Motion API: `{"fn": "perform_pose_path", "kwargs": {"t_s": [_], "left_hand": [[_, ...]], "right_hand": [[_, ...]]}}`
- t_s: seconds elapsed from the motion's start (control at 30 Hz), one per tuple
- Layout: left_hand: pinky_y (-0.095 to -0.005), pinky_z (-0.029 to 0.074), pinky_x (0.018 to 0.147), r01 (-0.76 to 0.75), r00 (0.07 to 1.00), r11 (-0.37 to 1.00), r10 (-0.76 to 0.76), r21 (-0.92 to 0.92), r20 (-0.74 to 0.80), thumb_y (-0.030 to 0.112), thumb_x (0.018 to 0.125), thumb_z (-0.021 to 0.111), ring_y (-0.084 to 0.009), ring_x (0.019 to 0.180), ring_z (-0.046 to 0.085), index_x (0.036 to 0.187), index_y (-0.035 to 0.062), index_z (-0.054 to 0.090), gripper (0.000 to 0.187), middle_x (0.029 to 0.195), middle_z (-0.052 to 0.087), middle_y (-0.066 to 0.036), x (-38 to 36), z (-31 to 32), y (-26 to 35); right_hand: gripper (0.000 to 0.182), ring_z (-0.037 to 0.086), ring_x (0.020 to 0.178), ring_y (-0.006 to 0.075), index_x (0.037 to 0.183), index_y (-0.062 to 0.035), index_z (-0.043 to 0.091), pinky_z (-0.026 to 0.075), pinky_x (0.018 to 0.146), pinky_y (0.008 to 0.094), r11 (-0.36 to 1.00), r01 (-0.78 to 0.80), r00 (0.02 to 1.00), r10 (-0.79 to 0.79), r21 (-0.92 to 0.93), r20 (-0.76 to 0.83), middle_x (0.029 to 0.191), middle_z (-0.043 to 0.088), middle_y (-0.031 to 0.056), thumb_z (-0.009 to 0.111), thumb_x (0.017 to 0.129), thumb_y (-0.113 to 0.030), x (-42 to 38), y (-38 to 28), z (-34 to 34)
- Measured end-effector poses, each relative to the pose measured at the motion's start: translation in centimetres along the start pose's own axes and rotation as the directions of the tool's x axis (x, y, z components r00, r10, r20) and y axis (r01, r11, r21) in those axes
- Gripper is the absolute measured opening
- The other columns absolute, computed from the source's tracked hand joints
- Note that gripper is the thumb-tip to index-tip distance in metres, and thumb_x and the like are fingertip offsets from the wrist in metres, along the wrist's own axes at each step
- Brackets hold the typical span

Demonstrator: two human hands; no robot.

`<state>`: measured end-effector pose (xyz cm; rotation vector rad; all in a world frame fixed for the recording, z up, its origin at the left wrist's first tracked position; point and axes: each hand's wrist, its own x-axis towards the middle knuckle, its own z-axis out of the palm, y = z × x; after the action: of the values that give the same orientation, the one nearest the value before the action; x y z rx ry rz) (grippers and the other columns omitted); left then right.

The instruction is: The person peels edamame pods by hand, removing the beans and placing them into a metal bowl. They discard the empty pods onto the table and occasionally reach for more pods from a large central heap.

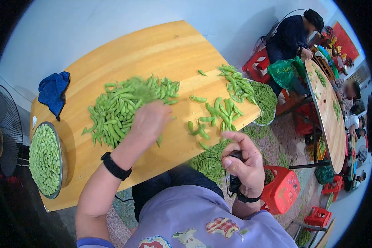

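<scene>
Green edamame pods (115,111) lie heaped on the wooden table (132,53). My left hand (151,120), with a black band at the wrist, is over the right side of the heap. Motion smears its fingers and a green patch of pods just beyond them. My right hand (248,163) is off the table's near edge, fingers curled around a small black object (236,155) whose kind I cannot tell, thumb against it. A thin black cable hangs beside this hand. Loose pods (221,111) lie on the table just beyond it.
A bowl of shelled beans (45,159) stands at the left, near a blue cloth (53,93) and a fan (4,128). A container of green pods (263,101) sits past the right corner. A red stool (281,188) stands at right; people work at another table (328,120).
</scene>
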<state>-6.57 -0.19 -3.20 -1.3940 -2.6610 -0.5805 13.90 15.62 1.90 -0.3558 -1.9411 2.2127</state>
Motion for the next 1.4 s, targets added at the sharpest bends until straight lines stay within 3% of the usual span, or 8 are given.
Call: {"fn": "perform_pose_path", "kwargs": {"t_s": [0.23,0.3,0.33,0.4,0.67,0.93,1.1,1.4], "left_hand": [[-0.0339,0.046,0.055,0.058,0.998,0.998,-0.058,0.003,0.028,0.012,0.073,0.063,-0.0251,0.069,0.058,0.076,0.0047,0.056,0.011,0.076,0.058,-0.010,0.7,0.4,-0.2],[-0.0240,0.041,0.051,0.474,0.879,0.511,-0.327,-0.717,0.348,0.012,0.078,0.062,-0.0118,0.063,0.053,0.079,0.0090,0.055,0.008,0.074,0.056,-0.001,0.8,-2.9,0.3],[-0.0240,0.041,0.051,0.473,0.879,0.512,-0.327,-0.718,0.346,0.012,0.078,0.062,-0.0118,0.063,0.053,0.079,0.0090,0.055,0.008,0.074,0.056,-0.001,0.6,-3.2,0.1],[-0.0172,0.034,0.049,0.444,0.869,-0.295,-0.089,-0.846,0.487,0.013,0.081,0.061,-0.0023,0.062,0.045,0.083,0.0118,0.053,0.009,0.074,0.052,0.006,-0.4,-3.6,-0.1],[-0.0171,0.026,0.046,0.287,0.885,-0.397,-0.238,-0.872,0.399,0.003,0.078,0.062,-0.0030,0.053,0.036,0.081,0.0092,0.053,0.012,0.070,0.048,0.005,-1.5,-3.5,2.9],[-0.0153,0.029,0.047,0.234,0.901,-0.355,-0.271,-0.905,0.339,0.003,0.079,0.062,-0.0025,0.060,0.042,0.086,0.0085,0.053,0.012,0.075,0.050,0.003,-2.1,-3.8,3.9],[-0.0161,0.031,0.050,0.159,0.925,-0.054,-0.342,-0.986,0.167,0.001,0.077,0.062,-0.0031,0.059,0.042,0.084,0.0075,0.053,0.014,0.077,0.053,0.003,-2.3,-4.1,4.8],[-0.0203,0.037,0.066,0.232,0.906,-0.193,-0.314,-0.954,0.284,-0.002,0.073,0.062,-0.0056,0.072,0.046,0.079,0.0048,0.055,0.011,0.078,0.052,0.002,-2.8,-4.1,5.2]], "right_hand": [[0.013,0.047,0.055,0.0039,0.093,-0.0008,0.054,0.037,0.048,0.0170,0.987,-0.127,0.968,0.146,-0.102,0.203,0.070,0.055,-0.0003,0.056,0.083,-0.008,2.1,1.3,0.8],[0.009,0.045,0.054,0.0039,0.090,-0.0015,0.054,0.037,0.048,0.0178,0.993,-0.075,0.967,0.096,-0.096,0.237,0.069,0.053,-0.0011,0.052,0.086,-0.010,3.3,1.8,1.2],[0.009,0.045,0.054,0.0039,0.090,-0.0015,0.054,0.037,0.048,0.0178,0.993,-0.073,0.967,0.095,-0.098,0.238,0.069,0.053,-0.0011,0.052,0.086,-0.010,4.0,2.1,1.5],[0.009,0.043,0.055,0.0035,0.089,-0.0014,0.054,0.036,0.048,0.0180,0.999,0.050,0.976,-0.048,-0.007,0.213,0.069,0.050,-0.0023,0.052,0.086,-0.010,5.5,2.4,2.2],[0.016,0.039,0.057,0.0020,0.099,-0.0007,0.055,0.034,0.049,0.0171,0.992,-0.080,0.940,0.041,0.103,0.339,0.070,0.046,-0.0038,0.053,0.087,-0.011,7.0,2.8,3.8],[0.019,0.053,0.072,0.0243,0.095,-0.0001,0.055,0.043,0.064,0.0311,0.829,0.431,0.895,-0.345,-0.355,0.283,0.078,0.054,0.0117,0.060,0.077,-0.006,6.5,2.7,4.2],[0.016,0.054,0.070,0.0258,0.091,-0.0004,0.055,0.043,0.062,0.0319,0.821,0.423,0.901,-0.336,-0.385,0.274,0.076,0.054,0.0118,0.061,0.077,-0.005,5.7,2.1,4.4],[0.010,0.053,0.061,0.0233,0.082,-0.0020,0.055,0.040,0.055,0.0308,0.809,0.422,0.905,-0.350,-0.409,0.240,0.069,0.054,0.0095,0.062,0.076,-0.005,5.3,2.7,4.3]]}}
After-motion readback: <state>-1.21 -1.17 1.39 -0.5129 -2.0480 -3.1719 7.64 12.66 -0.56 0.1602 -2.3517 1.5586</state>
